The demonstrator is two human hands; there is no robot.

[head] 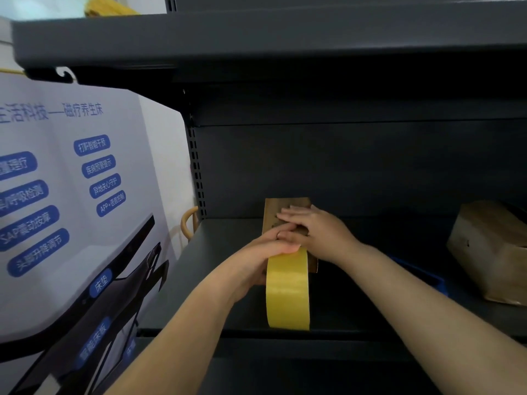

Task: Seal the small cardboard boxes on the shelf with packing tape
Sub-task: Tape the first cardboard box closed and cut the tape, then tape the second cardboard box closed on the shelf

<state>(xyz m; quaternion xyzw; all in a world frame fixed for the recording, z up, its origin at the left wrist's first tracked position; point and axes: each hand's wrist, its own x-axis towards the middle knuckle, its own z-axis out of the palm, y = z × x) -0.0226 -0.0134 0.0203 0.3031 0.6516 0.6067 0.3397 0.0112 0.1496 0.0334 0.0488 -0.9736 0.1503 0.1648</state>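
Small cardboard box [285, 212] on shelf [228, 280], mid-depth, left of centre; right hand [310, 232] flat on its top, fingers straight; left hand [265, 252] curled round tape roll [288, 292] at box's near face; box likely light, thin-walled, apt to slide; brace top, avoid crushing.

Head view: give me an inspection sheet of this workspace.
Surface: dark grey metal shelf, another shelf above.
Job's things: small cardboard box at the back; yellow tape roll standing on edge in front of it.
Clutter: crumpled brown paper bag at right; blue item beside it, unclear.
Hands: left hand grips the roll; right hand lies flat on the box.
Cables: nothing seen.
Surroundings: printed poster at left.
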